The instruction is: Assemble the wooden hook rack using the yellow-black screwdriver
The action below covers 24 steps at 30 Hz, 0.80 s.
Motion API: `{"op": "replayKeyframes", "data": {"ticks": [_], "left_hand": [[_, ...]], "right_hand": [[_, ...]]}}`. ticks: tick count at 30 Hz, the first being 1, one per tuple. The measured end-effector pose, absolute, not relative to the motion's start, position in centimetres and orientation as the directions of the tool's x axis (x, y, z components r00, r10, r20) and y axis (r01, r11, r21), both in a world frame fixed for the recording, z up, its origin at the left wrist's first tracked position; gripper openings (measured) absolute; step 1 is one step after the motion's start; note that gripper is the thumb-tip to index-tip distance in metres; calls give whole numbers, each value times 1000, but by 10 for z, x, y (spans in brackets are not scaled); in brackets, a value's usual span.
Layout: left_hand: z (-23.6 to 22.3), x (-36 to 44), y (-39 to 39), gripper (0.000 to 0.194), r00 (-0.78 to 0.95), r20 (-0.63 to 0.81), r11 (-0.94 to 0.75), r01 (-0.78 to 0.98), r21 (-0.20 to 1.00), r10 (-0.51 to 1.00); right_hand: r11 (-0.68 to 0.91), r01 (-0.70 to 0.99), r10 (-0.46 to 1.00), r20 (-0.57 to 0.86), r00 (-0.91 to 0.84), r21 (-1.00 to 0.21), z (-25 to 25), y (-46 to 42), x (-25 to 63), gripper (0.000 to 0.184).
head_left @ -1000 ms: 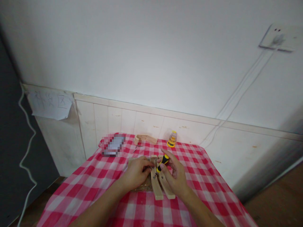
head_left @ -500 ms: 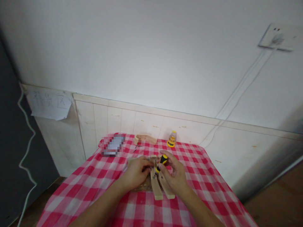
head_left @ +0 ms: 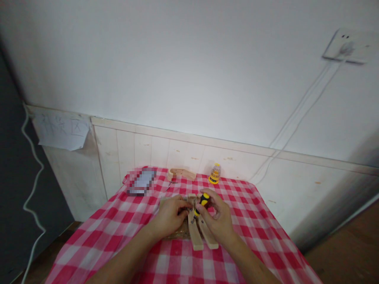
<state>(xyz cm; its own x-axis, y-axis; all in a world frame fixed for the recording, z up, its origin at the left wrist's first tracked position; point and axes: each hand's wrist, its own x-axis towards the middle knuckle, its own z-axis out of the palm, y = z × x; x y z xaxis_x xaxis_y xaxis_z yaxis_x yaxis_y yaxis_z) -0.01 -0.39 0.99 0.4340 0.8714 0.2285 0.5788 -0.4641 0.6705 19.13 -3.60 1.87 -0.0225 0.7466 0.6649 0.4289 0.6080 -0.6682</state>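
My right hand (head_left: 219, 217) is closed around a yellow-and-black screwdriver (head_left: 204, 199), which slants down to the left. Its tip meets a small dark screw spot on the left of two curved, pale wooden pieces (head_left: 196, 236) lying side by side. My left hand (head_left: 171, 213) presses its closed fingertips against the upper part of that left piece, close to the screwdriver shaft; the exact grip is partly hidden. Beneath the wood and my left hand is a flat brownish block (head_left: 180, 232) with a shiny surface.
A red-and-white checked cloth (head_left: 177, 264) covers the table. Along its back edge are a blurred-out flat device (head_left: 142, 182), another curved wooden piece (head_left: 182, 173) and a yellow-capped clear container (head_left: 214, 173). Behind stands a wall with a socket (head_left: 346, 47) and hanging cables.
Both hands stay in nearly the same place. The screwdriver's handle appears turned slightly in my right fingers, with its tip still at the same spot.
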Motion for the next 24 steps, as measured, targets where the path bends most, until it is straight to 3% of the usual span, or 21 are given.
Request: {"op": "replayKeyframes", "data": {"ticks": [24], "left_hand": [[12,0,-6,26,441,217,-457,564,688,871]], "right_hand": [[597,454,729,683,38,-662,14,-33,189,32]]}}
